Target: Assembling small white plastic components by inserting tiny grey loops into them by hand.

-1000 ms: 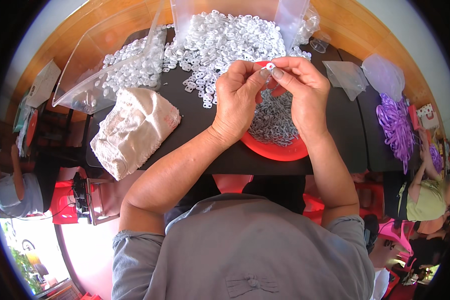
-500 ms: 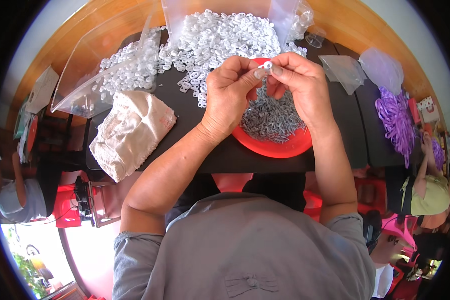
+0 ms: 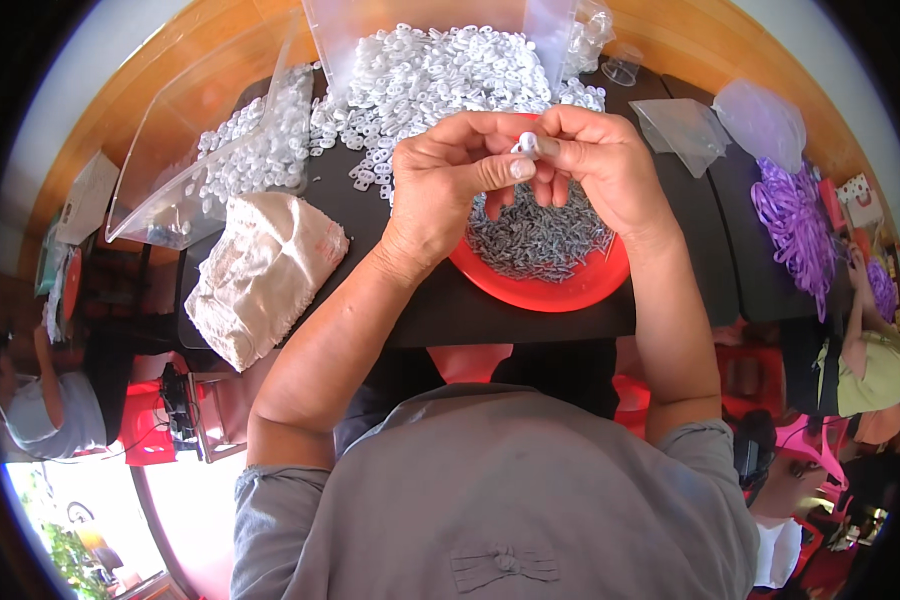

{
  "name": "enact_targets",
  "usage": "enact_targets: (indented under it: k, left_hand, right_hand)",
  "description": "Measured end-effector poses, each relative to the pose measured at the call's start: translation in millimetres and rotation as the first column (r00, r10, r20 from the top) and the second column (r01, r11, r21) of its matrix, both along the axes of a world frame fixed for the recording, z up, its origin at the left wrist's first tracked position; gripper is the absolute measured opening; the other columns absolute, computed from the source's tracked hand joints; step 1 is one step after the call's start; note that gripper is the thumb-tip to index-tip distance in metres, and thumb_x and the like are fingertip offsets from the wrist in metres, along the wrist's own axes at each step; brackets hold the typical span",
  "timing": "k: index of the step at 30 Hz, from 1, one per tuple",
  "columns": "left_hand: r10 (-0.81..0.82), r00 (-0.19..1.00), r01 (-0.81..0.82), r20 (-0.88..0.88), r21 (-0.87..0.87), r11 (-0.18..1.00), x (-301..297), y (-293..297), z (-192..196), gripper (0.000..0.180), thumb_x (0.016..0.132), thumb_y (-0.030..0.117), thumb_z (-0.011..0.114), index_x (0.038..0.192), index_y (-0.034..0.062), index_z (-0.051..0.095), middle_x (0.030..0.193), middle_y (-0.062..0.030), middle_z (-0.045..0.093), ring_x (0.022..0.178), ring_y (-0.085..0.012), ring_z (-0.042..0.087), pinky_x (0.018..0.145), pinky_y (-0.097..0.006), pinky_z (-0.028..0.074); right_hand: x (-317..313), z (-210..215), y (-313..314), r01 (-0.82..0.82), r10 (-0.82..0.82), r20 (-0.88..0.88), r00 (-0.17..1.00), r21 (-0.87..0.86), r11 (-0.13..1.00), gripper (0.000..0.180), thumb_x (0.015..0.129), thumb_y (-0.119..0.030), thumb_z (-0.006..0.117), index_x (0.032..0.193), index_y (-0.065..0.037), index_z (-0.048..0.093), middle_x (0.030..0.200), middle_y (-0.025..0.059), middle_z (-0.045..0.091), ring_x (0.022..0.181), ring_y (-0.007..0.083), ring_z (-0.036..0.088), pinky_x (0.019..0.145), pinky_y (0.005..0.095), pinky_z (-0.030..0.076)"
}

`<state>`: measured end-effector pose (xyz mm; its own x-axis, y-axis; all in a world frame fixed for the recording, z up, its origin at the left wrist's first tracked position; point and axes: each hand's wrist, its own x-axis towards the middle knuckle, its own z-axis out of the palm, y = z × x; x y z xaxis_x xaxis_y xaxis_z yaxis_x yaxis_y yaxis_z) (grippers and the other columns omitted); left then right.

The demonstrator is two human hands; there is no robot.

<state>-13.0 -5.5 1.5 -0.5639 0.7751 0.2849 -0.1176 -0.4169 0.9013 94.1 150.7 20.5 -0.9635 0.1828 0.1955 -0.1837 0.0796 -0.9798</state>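
White piece (image 3: 528,145) is pinched in the right hand (image 3: 610,170) above a red bowl (image 3: 542,296); left hand (image 3: 432,190) is adjacent, its grip cannot be determined.

- Pinching a small white plastic piece (image 3: 528,144) in the right hand (image 3: 610,175), with left hand (image 3: 438,185) fingertips just beside it.
- Held over a red bowl (image 3: 542,297) of grey screw-like pieces (image 3: 530,248).
- Backed by a heap of white plastic pieces (image 3: 450,70).
- Flanked by a cream cloth (image 3: 265,275), left, and purple ribbon (image 3: 795,230), right.
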Motion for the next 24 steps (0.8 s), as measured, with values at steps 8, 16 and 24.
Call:
enact_targets:
  k: [8, 16, 24]
  left_hand:
    - [-0.01, 0.999, 0.01, -0.035, -0.007, 1.0, 2, -1, 0, 0.026, 0.082, 0.001, 0.072, 0.107, -0.0017, 0.065, 0.083, -0.0073, 0.068, 0.061, -0.0114, 0.06, 0.049, -0.022, 0.047]
    - [-0.003, 0.994, 0.012, -0.108, 0.079, 0.997, 1, -3, -1, 0.027, 0.078, -0.002, 0.075, 0.103, -0.0018, 0.064, 0.081, -0.0086, 0.07, 0.067, -0.0112, 0.066, 0.05, -0.019, 0.045]
    - [0.025, 0.993, -0.015, -0.118, 0.088, 0.996, 7, -6, -1, 0.022, 0.079, -0.003, 0.074, 0.096, -0.0023, 0.061, 0.079, -0.0112, 0.07, 0.068, -0.0163, 0.07, 0.049, -0.019, 0.045]
  right_hand:
    - [2, 0, -9, 0.036, -0.034, 0.021, 0.999, -0.116, 0.993, 0.025, 0.095, -0.024, 0.059, 0.086, -0.001, 0.061, 0.07, 0.0031, 0.059, 0.056, 0.0116, 0.059, 0.05, 0.0201, 0.044]
    - [4, 4, -16, 0.043, -0.041, 0.027, 0.999, -0.088, 0.995, 0.025, 0.095, -0.024, 0.06, 0.09, 0.0, 0.062, 0.07, 0.0034, 0.06, 0.056, 0.0114, 0.058, 0.049, 0.02, 0.043]
    - [4, 3, -19, -0.032, 0.032, -0.001, 0.999, -0.142, 0.989, 0.026, 0.094, -0.023, 0.062, 0.085, 0.001, 0.062, 0.067, 0.0029, 0.057, 0.05, 0.0097, 0.054, 0.046, 0.0193, 0.038]
